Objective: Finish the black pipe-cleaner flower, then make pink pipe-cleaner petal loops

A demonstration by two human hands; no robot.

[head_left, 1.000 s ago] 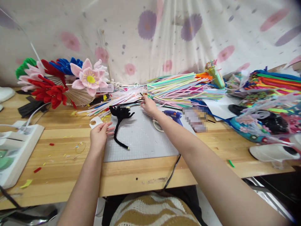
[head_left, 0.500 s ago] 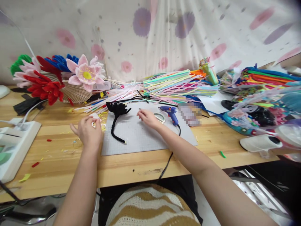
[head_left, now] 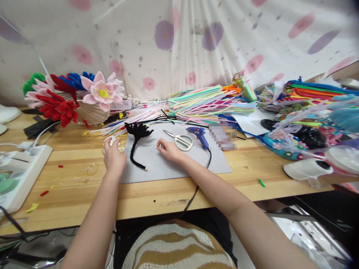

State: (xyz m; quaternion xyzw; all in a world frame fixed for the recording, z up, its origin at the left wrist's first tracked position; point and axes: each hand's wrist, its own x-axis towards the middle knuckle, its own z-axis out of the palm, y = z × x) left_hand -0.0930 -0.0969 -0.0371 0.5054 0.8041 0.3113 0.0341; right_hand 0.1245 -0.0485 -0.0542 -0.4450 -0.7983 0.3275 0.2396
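Note:
My left hand (head_left: pixel 114 155) is at the left edge of the grey mat (head_left: pixel 157 164), its fingers curled round a small white item (head_left: pixel 111 140) that is mostly hidden. Over the mat, my right hand (head_left: pixel 169 150) has its fingers drawn together; whether anything is between them is too small to tell. Between my hands lies a black fuzzy flower (head_left: pixel 138 130) with a bent black stem. Scissors with pale handles (head_left: pixel 183 143) lie just beyond my right hand, beside a blue glue gun (head_left: pixel 199 136).
Fuzzy flowers (head_left: pixel 102 91) and a fan stand at the back left, above a white power strip (head_left: pixel 28 175). Pipe cleaners (head_left: pixel 207 102) are piled behind the mat. Bagged supplies and a white spool (head_left: pixel 305 170) sit at the right. The glue gun's cable crosses the table edge.
My right hand has moved down and left, uncovering the scissors. The left hand has turned, and its fingers have closed in near the white item. The view has shifted slightly.

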